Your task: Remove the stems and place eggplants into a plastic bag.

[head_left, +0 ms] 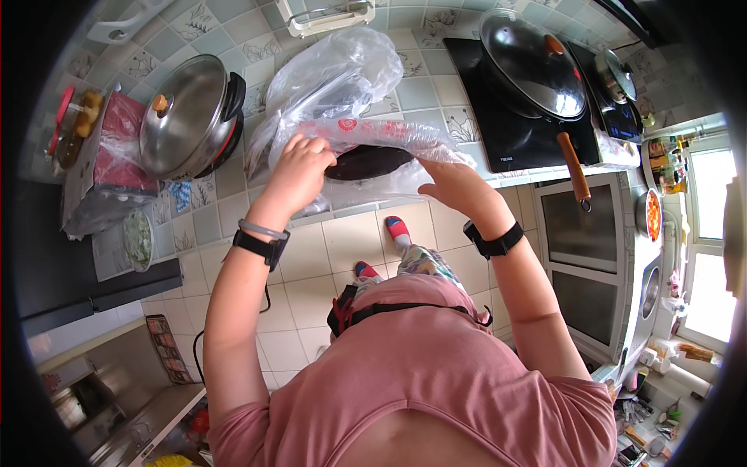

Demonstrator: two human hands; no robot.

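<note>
A clear plastic bag (pixel 381 131) with red print lies at the counter's front edge, its mouth spread towards me. Inside the opening sits a dark, glossy, oblong thing (pixel 367 163) that looks like an eggplant. My left hand (pixel 305 170) pinches the bag's rim on the left, its fingertips beside the dark thing's end. On the right, my right hand (pixel 457 185) holds the other side of the rim. Its fingers are partly hidden under the film, and its thumb stands apart below. Behind them rises another crumpled clear bag (pixel 342 74).
At left stands a lidded steel pan (pixel 183 117), beside a red and clear package (pixel 120 148). A lidded wok (pixel 533 66) rests on the black cooktop (pixel 486 128) at right, its wooden handle (pixel 574 167) jutting past the counter edge. A small pot (pixel 617 76) is farther right.
</note>
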